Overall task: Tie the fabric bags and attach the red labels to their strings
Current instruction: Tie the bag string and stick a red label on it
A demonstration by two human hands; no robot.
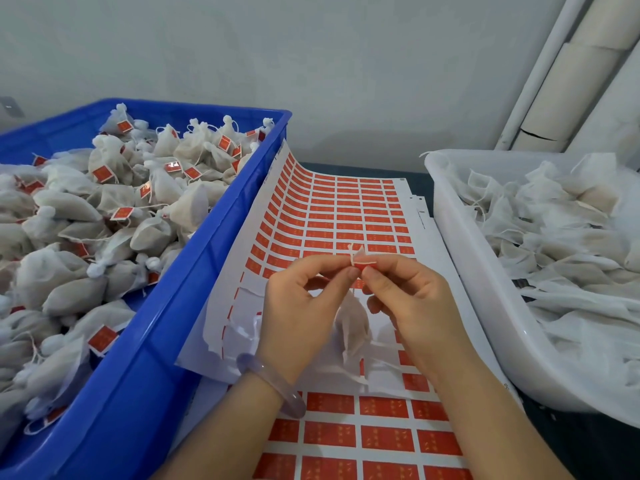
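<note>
Red label (363, 266), one, pinched by fingers (375, 273) of left hand (298, 317) and right hand (412, 306); one bag (351, 327) below.

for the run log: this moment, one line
step: labelling | left hand, right hand: pinch red label on string | fabric bag: below hands

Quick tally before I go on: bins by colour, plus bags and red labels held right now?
Blue bin: 1
White bin: 1
Held bag: 1
Held red label: 1
Total: 4
</note>
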